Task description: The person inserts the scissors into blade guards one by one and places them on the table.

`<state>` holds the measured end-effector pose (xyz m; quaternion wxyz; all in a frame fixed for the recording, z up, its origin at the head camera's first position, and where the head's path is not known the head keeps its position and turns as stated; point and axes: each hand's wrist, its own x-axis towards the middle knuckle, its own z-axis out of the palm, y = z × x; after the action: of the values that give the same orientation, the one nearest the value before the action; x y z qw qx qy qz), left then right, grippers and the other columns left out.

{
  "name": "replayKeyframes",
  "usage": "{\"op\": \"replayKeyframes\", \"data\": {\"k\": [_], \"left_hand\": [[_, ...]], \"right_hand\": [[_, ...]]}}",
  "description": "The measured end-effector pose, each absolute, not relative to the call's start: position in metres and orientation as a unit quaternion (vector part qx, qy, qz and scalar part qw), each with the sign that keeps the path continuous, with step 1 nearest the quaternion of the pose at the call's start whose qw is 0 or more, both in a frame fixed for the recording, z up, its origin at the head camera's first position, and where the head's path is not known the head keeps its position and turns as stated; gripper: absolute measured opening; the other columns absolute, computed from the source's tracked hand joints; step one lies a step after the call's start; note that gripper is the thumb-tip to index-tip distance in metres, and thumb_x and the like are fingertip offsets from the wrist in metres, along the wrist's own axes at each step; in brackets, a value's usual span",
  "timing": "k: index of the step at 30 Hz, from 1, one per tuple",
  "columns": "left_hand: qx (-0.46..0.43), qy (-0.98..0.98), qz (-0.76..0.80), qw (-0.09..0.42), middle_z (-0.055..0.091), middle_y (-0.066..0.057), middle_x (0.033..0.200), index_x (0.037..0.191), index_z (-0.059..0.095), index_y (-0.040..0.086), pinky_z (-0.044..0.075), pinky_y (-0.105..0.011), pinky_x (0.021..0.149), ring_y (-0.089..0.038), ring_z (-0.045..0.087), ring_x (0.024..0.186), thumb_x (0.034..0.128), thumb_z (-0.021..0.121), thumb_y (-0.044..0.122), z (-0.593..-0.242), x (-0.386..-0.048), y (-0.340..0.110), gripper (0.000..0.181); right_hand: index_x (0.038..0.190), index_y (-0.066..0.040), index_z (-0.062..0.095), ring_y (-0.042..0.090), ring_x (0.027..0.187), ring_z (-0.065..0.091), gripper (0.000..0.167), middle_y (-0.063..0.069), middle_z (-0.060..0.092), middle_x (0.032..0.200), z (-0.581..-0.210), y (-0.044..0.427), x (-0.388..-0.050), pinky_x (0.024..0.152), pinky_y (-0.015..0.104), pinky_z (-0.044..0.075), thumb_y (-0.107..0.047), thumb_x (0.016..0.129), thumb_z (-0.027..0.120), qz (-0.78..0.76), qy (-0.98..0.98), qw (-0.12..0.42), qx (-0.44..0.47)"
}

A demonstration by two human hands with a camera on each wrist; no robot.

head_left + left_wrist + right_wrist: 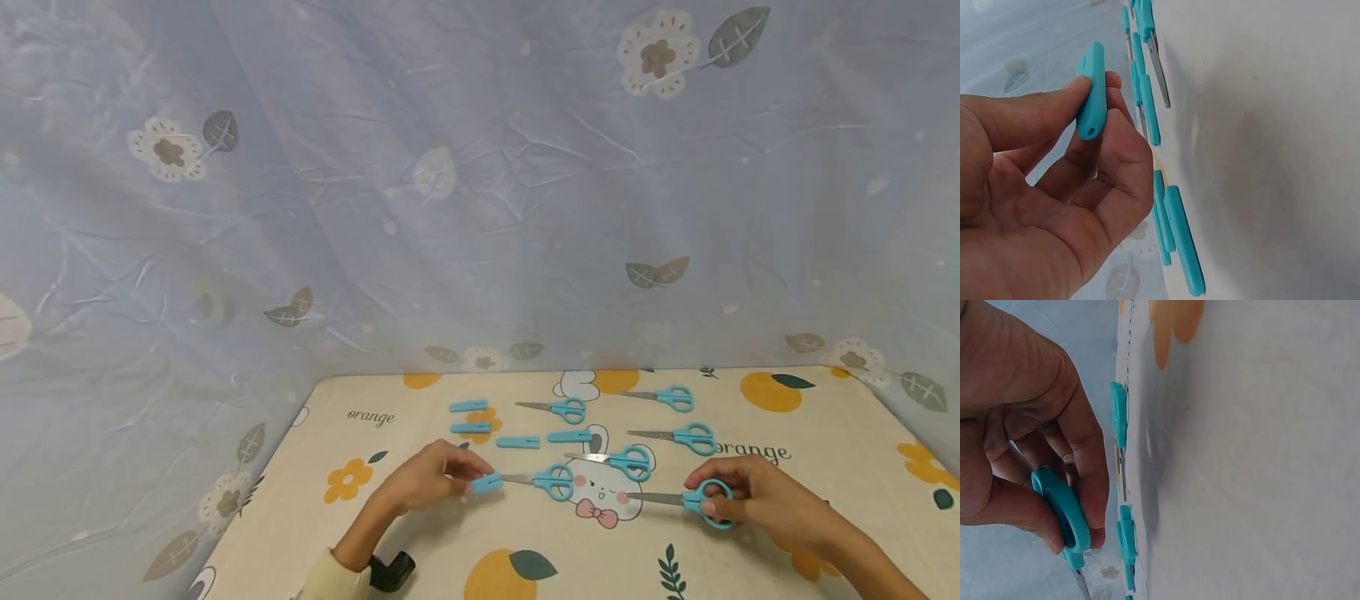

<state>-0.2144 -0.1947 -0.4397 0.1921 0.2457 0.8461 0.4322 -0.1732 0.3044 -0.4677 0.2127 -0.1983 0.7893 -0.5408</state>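
Plainly, we have the right hand [759,493] nearest us, its thumb and curled fingers pinching a pair of scissors [670,499] by the blue handle, blades pointing left. Also close, the left hand [431,477] pinches a blue cap [486,483] between thumb and fingers, raised above the patterned cloth [600,558]. We judge the cap light, stiff and a little slick, unlikely to crack, so a gentle pinch on its long sides should do, leaving the slotted end clear. The held scissors look light too, with rigid blades; we would take them by the finger loops and mind the points. Just right of the held cap lies the front pair [543,480], tip toward it; from this angle we cannot fairly tell whether they touch. Farther on, a middle pair [618,461] and four loose caps [518,442] lie on the cloth, all probably easy to pinch. Beyond, three more pairs [557,408] lie before the pale curtain [480,275].
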Motion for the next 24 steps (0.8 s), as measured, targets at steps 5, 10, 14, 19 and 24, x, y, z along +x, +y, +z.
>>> {"op": "replayKeyframes", "data": {"k": [5,10,14,19,24], "left_hand": [[0.24,0.836,0.45,0.201,0.079,-0.013,0.124,0.119,0.081,0.006,0.057,-0.021,0.086,-0.022,0.073,0.111,0.094,0.068,-0.012,-0.44,-0.217,-0.189,0.033],[0.241,0.827,0.461,0.212,0.079,-0.015,0.123,0.12,0.081,0.003,0.057,-0.02,0.082,-0.017,0.072,0.107,0.0939,0.066,-0.012,-0.44,-0.219,-0.183,0.034],[0.233,0.818,0.475,0.225,0.079,-0.015,0.122,0.12,0.08,0.002,0.056,-0.022,0.077,-0.013,0.07,0.1,0.0941,0.066,-0.012,-0.439,-0.22,-0.179,0.033],[0.22,0.807,0.491,0.242,0.079,-0.014,0.12,0.121,0.079,0.001,0.059,-0.027,0.074,-0.01,0.07,0.096,0.0959,0.065,-0.011,-0.44,-0.221,-0.175,0.032],[0.218,0.798,0.501,0.256,0.079,-0.011,0.11,0.121,0.079,-0.001,0.058,-0.025,0.072,-0.011,0.069,0.092,0.0962,0.066,-0.009,-0.441,-0.222,-0.171,0.029]], "right_hand": [[0.127,0.009,0.066,0.006,0.08,0.059,0.03,-0.003,0.058,0.093,-0.468,0.301,-0.175,0.069,0.027,0.058,-0.012,0.106,0.068,-0.557,0.777,0.223,-0.192],[0.127,0.009,0.066,0.006,0.081,0.06,0.03,-0.004,0.059,0.093,-0.465,0.297,-0.175,0.07,0.029,0.06,-0.013,0.107,0.066,-0.56,0.774,0.225,-0.19],[0.127,0.009,0.067,0.006,0.082,0.061,0.031,-0.004,0.061,0.094,-0.465,0.295,-0.176,0.07,0.03,0.061,-0.014,0.107,0.067,-0.563,0.773,0.229,-0.185],[0.128,0.008,0.067,0.009,0.083,0.062,0.032,-0.001,0.062,0.096,-0.462,0.291,-0.176,0.072,0.031,0.061,-0.015,0.105,0.069,-0.564,0.77,0.246,-0.169],[0.127,0.006,0.068,0.01,0.082,0.062,0.031,0.001,0.061,0.095,-0.461,0.287,-0.177,0.071,0.032,0.061,-0.014,0.104,0.07,-0.562,0.771,0.252,-0.16]]}}
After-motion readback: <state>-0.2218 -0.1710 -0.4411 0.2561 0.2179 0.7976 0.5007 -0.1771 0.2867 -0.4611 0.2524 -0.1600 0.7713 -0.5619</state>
